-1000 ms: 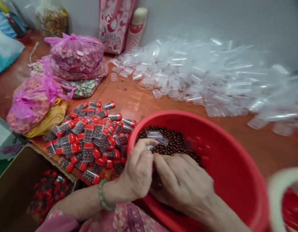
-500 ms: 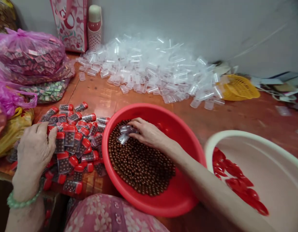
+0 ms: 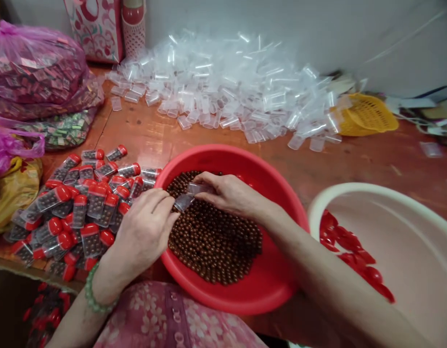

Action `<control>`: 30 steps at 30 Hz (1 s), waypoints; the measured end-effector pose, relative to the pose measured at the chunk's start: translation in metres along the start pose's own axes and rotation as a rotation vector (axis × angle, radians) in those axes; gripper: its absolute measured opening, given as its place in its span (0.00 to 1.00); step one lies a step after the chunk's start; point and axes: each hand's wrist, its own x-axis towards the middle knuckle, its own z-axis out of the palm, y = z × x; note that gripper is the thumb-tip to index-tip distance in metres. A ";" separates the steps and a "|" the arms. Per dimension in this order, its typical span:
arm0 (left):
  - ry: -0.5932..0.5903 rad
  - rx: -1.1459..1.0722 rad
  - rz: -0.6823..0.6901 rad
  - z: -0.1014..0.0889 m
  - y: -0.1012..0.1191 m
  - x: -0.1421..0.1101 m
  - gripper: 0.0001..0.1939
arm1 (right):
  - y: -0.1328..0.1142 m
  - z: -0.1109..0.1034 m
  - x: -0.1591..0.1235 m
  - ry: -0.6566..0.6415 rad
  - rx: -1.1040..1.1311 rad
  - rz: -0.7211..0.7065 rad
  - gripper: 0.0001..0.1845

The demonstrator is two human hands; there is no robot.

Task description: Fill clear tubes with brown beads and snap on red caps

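Clear vials [image 3: 185, 197] pinched by left hand [image 3: 143, 232] and right hand [image 3: 232, 193] above brown beads [image 3: 212, 246] in a red basin [image 3: 274, 285].

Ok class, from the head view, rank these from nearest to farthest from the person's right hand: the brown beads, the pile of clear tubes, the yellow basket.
1. Brown beads: in the red basin, directly beneath the right hand.
2. Clear tubes: heaped behind the basin.
3. Yellow basket: farther back to the right, past the pile's end.
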 end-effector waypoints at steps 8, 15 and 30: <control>-0.203 0.009 0.070 0.038 0.009 0.012 0.09 | 0.026 0.011 -0.034 -0.443 -0.140 0.131 0.10; -0.223 0.085 0.066 0.043 0.007 0.011 0.09 | 0.016 0.038 -0.045 -0.245 -0.448 0.083 0.11; -0.183 0.084 0.092 0.046 0.003 0.011 0.10 | -0.023 0.067 -0.036 -0.369 -0.378 -0.238 0.16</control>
